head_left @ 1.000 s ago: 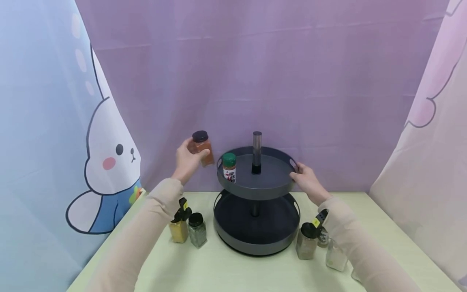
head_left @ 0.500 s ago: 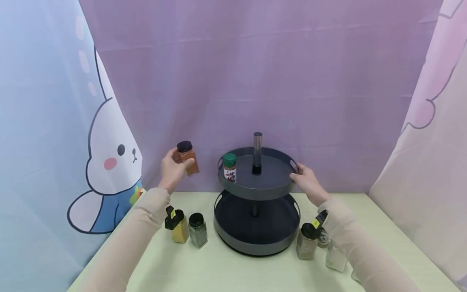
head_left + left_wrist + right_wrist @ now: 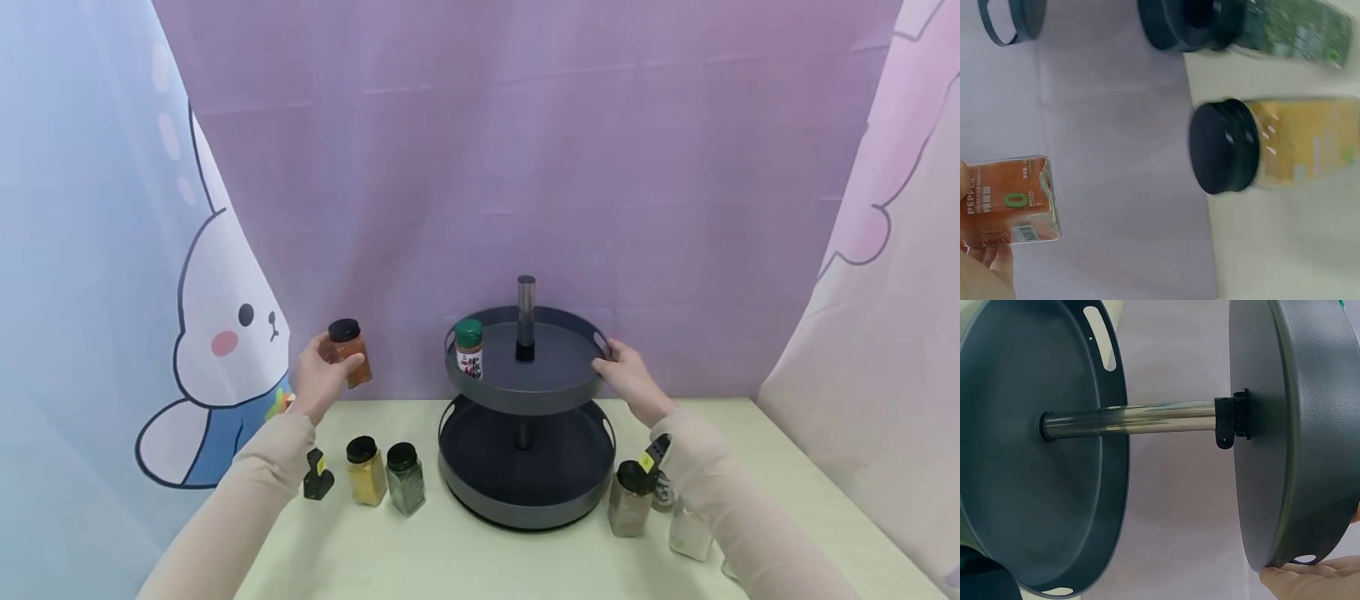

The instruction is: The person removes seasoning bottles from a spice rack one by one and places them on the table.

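Observation:
My left hand [image 3: 318, 382] holds a square pepper jar [image 3: 354, 357] with a black lid and orange-red contents, raised above the left back of the table. Its printed label shows in the left wrist view, where the jar [image 3: 1019, 200] is cut off by the frame edge. At the right, my right hand [image 3: 636, 385] grips the upper tier [image 3: 525, 403] of a dark two-tier round rack by its rim, at the handle slot. On that tier's left side stands a green-capped jar [image 3: 469, 354]. The lower tier [image 3: 525, 515] holds nothing visible.
Left of the rack stand a yellow spice jar [image 3: 367, 481] and a green herb jar [image 3: 406, 483]. To its right are a brownish spice jar [image 3: 628, 507] and several others, partly behind my right sleeve [image 3: 735, 508]. A purple curtain [image 3: 600, 167] hangs behind the table.
My left hand has carried the pepper jar left and down, away from the upper tier. My right hand keeps its grip on the rim.

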Action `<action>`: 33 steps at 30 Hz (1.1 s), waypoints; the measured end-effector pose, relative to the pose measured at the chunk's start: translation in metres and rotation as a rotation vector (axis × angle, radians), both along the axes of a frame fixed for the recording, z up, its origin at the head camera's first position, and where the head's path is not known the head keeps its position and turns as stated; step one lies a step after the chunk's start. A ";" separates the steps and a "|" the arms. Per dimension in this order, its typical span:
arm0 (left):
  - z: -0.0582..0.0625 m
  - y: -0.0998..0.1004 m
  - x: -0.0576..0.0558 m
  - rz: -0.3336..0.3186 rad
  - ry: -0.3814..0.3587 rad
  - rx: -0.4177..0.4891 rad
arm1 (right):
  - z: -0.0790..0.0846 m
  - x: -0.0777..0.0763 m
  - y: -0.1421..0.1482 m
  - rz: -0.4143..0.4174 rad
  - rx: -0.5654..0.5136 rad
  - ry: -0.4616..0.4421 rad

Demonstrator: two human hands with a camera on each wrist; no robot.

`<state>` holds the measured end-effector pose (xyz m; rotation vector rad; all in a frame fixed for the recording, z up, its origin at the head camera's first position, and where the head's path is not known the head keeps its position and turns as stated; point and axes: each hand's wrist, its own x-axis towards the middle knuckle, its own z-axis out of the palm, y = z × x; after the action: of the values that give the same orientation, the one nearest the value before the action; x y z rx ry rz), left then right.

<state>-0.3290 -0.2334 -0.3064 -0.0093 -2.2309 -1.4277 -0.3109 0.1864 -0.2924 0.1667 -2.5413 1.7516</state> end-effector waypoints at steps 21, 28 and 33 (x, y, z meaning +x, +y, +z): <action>-0.047 -0.033 0.011 0.032 -0.140 0.015 | 0.000 0.002 -0.001 0.011 0.001 -0.008; -0.069 -0.042 0.016 0.069 -0.142 0.024 | 0.000 0.001 0.002 0.006 0.003 -0.009; -0.082 -0.047 0.021 0.082 -0.189 0.039 | 0.000 0.001 0.001 0.010 -0.005 -0.010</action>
<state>-0.3079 -0.2803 -0.3887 0.2361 -2.3231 -1.4810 -0.3095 0.1878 -0.2922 0.1712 -2.5474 1.7663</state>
